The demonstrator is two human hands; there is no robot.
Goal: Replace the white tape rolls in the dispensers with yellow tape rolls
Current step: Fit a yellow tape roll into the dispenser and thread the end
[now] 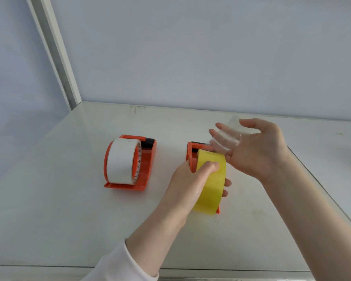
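Left hand [187, 180] is wrapped around the yellow tape roll [211, 183], thumb over the top and fingertips poking out at 3 o'clock, holding it down in the right-hand orange dispenser [190, 157]. Right hand [255, 148] is spread open at about 1 o'clock from the roll, with a clear strip of tape [224, 138] stuck across its fingers. Over at 9 o'clock, the other dispenser [148, 159] has the white tape roll [121, 161] in it, on the white table [59, 209].
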